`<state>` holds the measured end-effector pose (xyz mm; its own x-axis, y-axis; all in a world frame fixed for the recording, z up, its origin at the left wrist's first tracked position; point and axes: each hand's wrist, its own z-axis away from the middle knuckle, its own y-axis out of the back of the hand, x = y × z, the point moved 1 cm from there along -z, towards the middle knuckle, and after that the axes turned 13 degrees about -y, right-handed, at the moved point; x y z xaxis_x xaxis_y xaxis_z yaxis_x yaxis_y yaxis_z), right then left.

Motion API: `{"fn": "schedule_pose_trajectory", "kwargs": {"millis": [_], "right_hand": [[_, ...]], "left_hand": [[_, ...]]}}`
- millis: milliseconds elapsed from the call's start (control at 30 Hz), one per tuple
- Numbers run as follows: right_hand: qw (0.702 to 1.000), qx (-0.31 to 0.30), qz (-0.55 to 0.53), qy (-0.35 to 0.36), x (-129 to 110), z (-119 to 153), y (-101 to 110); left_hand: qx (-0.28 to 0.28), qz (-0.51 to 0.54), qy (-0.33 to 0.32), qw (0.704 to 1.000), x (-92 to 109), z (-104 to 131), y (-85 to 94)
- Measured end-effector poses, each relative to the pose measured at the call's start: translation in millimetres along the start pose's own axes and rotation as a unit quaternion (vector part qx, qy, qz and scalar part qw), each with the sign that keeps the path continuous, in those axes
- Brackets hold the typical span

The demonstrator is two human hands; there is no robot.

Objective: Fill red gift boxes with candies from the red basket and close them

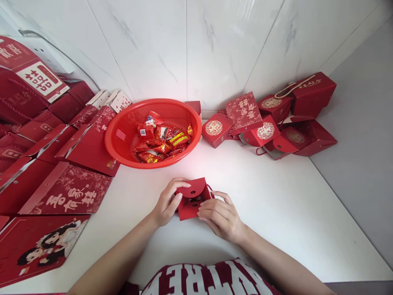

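A small red gift box (196, 189) with its flaps up stands in front of my chest, over the white table. Each of its two flaps has a round hole, and the gap between them shows a dark interior whose contents I cannot make out. My left hand (170, 201) grips the box's left side, thumb on the near edge and fingers over the far flap. On the right side, my right hand (221, 216) has its fingers pressed on the near flap. A dark red cord shows behind the box, close to my right fingertips.
Beyond my hands, a red plastic basket (118, 157) holds several wrapped sweets (159, 141). Flat red gift bags (69, 190) crowd the left side. Several red boxes (216, 130) lie along the tiled wall (215, 49) at the back right. A grey panel (362, 143) borders the table's right.
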<state>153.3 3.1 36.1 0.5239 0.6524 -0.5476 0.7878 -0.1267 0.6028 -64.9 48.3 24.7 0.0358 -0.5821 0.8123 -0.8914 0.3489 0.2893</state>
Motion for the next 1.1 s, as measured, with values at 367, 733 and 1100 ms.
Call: {"fn": "schedule_pose_trajectory", "kwargs": {"millis": [367,733,1100], "right_hand": [[0.998,0.055,0.007,-0.013,16.5,10.7,-2.8],[0.996,0.064,-0.015,-0.061,19.8,11.7,-1.8],[0.942,-0.107,-0.220,-0.227,25.5,10.3,-2.7]], "left_hand": [[-0.009,-0.008,-0.009,1.000,0.0,-0.1,1.0],[-0.033,0.044,-0.086,0.995,-8.7,6.4,-4.3],[-0.106,-0.009,-0.064,0.992,-9.4,4.6,4.8]]}}
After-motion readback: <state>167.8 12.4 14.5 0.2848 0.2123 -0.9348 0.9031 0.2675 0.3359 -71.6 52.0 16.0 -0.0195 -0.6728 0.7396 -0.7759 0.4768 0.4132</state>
